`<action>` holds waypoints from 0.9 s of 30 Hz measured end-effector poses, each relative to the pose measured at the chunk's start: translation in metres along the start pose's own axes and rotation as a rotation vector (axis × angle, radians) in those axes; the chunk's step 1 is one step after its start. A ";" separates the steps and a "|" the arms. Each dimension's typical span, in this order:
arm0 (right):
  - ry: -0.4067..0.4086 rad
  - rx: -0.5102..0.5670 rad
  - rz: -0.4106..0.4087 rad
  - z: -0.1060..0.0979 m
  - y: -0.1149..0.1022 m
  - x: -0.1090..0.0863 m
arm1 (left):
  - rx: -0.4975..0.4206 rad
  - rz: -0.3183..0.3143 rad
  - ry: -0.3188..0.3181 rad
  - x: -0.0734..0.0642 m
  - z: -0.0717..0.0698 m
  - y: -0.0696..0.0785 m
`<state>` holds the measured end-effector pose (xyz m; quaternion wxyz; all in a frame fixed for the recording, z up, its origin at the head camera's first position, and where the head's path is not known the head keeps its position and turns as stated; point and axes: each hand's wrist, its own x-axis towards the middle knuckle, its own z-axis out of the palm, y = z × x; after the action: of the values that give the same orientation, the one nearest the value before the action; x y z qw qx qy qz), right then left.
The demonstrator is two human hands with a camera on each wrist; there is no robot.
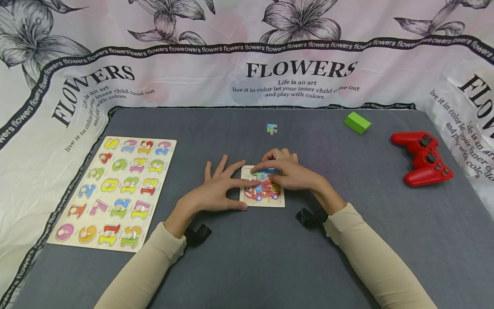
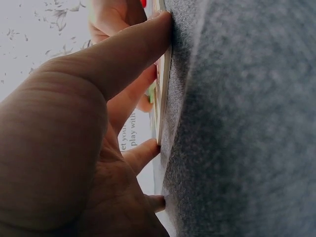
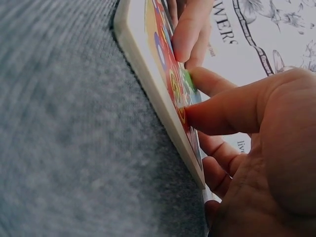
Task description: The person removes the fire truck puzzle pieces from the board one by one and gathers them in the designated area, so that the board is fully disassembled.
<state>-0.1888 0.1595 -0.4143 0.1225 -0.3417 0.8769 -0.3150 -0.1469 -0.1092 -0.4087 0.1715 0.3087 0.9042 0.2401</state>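
Observation:
A small wooden jigsaw board (image 1: 270,204) with a red vehicle picture lies flat on the grey table. My left hand (image 1: 220,191) has its fingers spread; the index fingertip touches the picture and the thumb lies along the board's near-left edge. In the left wrist view, another fingertip meets the board's edge (image 2: 164,84). From the other side, my right hand (image 1: 295,174) rests its thumb on the red part and its index fingertip on a green part near the top. The right wrist view shows its other fingers bent beside the board (image 3: 160,101).
One loose jigsaw piece (image 1: 272,128) lies beyond the board. A wooden number puzzle (image 1: 154,193) is on the left. At the right are a green block (image 1: 357,123) and a red game controller (image 1: 422,161). A floral printed cloth (image 1: 193,77) borders the table.

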 end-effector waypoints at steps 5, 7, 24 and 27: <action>0.006 0.016 -0.002 0.001 0.000 0.000 | 0.000 0.005 0.002 0.000 0.001 0.000; 0.018 0.019 -0.010 0.002 0.000 0.000 | -0.003 0.009 0.004 0.000 0.001 0.000; 0.051 0.068 -0.049 0.002 0.002 0.001 | -0.015 0.012 0.003 0.001 0.000 -0.001; 0.059 0.102 -0.047 0.002 0.003 0.000 | -0.019 0.014 0.005 0.000 0.001 -0.001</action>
<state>-0.1893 0.1606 -0.4175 0.1063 -0.3459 0.8548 -0.3721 -0.1475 -0.1096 -0.4103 0.1705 0.3128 0.9001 0.2507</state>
